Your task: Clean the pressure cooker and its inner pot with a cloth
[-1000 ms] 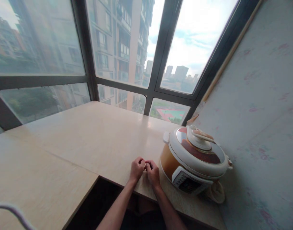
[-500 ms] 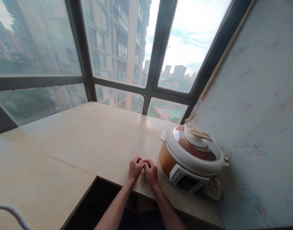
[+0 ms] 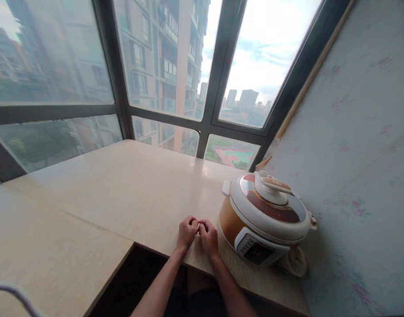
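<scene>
My left hand [image 3: 187, 232] and my right hand [image 3: 208, 235] meet over the front part of the pale countertop [image 3: 149, 189]. Both are closed, with curled fingers and the thumbs brought together. A tiny whitish and reddish bit shows between the fingertips, too small and too covered to name. Just right of my right hand stands a white and golden-brown electric pressure cooker [image 3: 226, 215], its lid on and its control panel facing me.
Behind the cooker's base lies a coiled pale cord or cloth [image 3: 296, 262]. A floral-papered wall [image 3: 360, 154] rises at the right. Dark window frames [image 3: 165, 118] border the counter's back. A grey cable [image 3: 15, 288] curves in at the lower left. The counter has a cut-out corner [image 3: 134, 243].
My hands stay in the same place, still closed together. The view has shifted very slightly; nothing else visibly moved.
</scene>
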Demonstrator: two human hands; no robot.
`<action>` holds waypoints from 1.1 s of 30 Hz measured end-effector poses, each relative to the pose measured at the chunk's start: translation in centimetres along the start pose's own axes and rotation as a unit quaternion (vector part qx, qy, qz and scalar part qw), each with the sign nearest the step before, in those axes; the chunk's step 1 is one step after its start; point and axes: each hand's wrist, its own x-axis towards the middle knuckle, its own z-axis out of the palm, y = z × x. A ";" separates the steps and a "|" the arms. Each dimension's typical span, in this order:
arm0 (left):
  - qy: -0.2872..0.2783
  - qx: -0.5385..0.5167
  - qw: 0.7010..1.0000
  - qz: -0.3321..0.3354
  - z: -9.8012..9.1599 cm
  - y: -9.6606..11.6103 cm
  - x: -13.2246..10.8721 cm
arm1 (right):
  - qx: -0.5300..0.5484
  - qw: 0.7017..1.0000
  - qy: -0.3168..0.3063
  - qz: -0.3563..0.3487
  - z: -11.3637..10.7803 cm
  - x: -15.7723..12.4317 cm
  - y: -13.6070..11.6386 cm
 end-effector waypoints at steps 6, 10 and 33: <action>-0.002 -0.010 1.000 -0.004 0.0 0.0 0.0 | -0.006 1.000 0.002 0.004 0.0 0.0 0.1; -0.008 -0.024 1.000 -0.005 -0.3 0.1 -0.4 | -0.005 1.000 -0.002 0.004 0.0 -0.1 0.1; 0.074 0.087 0.992 0.051 0.0 -2.4 -5.8 | -0.059 0.997 0.027 0.043 0.8 -1.6 1.0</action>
